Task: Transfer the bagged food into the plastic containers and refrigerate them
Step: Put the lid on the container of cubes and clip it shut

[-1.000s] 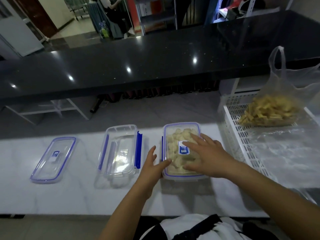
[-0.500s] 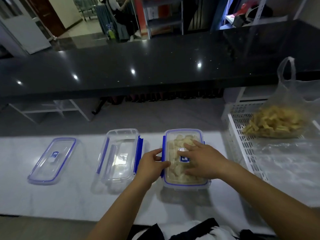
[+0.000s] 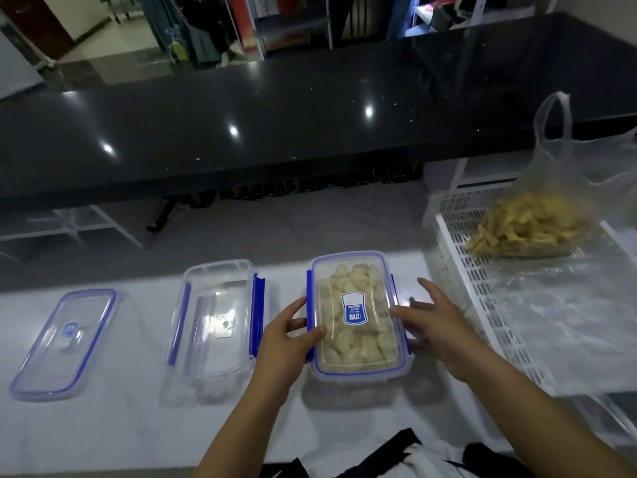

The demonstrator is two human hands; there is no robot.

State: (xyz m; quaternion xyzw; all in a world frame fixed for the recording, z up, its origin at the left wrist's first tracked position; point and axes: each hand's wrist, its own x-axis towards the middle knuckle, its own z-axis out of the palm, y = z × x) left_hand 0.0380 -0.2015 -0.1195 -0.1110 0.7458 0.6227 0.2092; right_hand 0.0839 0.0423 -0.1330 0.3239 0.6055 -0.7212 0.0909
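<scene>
A clear plastic container (image 3: 358,315) with a blue-edged lid sat near the front middle of the white counter (image 3: 103,426), full of pale, lumpy pieces of food (image 3: 362,343). A blue and white label (image 3: 354,308) was stuck to the middle of its lid; the print on it was too small and blurred for us to read. Our left hand (image 3: 286,343) gripped the left long side of the container, thumb lying over the lid's edge and fingers curled against the blue side clip. Our right hand (image 3: 437,322) lay at the right long side with fingers spread, the fingertips touching the lid's right edge; it was not closed around anything.

Just to the left stood a second clear container (image 3: 215,322), with no lid on it and blue clips showing along its sides. Further left, a loose lid (image 3: 63,343) lay flat on the counter, carrying a small blue label that we could not read.

To the right sat a white slotted plastic tray (image 3: 458,257). In it rested a thin clear plastic bag (image 3: 565,160) holding yellowish food strips (image 3: 524,229), its handles standing up. A crumpled clear bag (image 3: 558,315) lay in the nearer part of the tray.

Behind the counter ran a raised, glossy black ledge (image 3: 310,115) reflecting ceiling lights.
</scene>
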